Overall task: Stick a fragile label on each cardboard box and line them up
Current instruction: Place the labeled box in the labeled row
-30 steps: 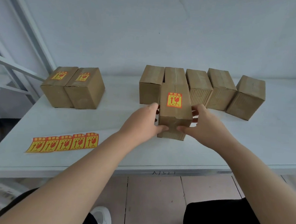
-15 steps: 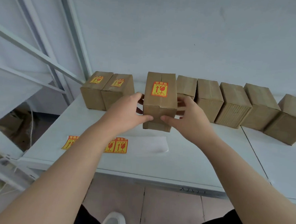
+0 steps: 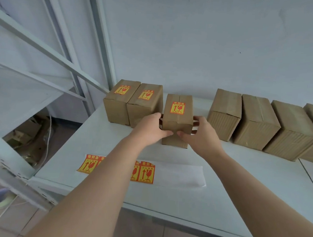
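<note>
Across the pale worktop (image 3: pixel 229 197), which runs along a bare wall (image 3: pixel 213 39), the unlabelled boxes (image 3: pixel 257 121) stand shoulder to shoulder at the right. Four are in view, the last cut off by the picture's edge. At the far left the labelled pair (image 3: pixel 132 105) stands touching, close to the worktop's left edge and the slanted metal frame (image 3: pixel 100 40) beyond it. Between the two groups is the held box (image 3: pixel 176 123), upright, its base on or just above the surface; I cannot tell which. It is just beside the pair, with a narrow gap, and well apart from the unlabelled row.

The left hand (image 3: pixel 149 126) and right hand (image 3: pixel 201 134) grasp it from opposite sides, fingers curled round the side faces and thumbs meeting on the near face. By its look the box is light, stiff corrugated card with taped flaps. It should slide readily on the smooth top and take a firm squeeze low on the side walls; the top seam is the weaker place to press. Room to the left is short, so closing the gap needs only a small push, without nudging the pair toward the edge. Near the front edge lies the label strip (image 3: pixel 146 173), partly hidden by the left forearm and clear of the sliding path. The fragile label (image 3: pixel 178 107) sits flat on the box's top.
</note>
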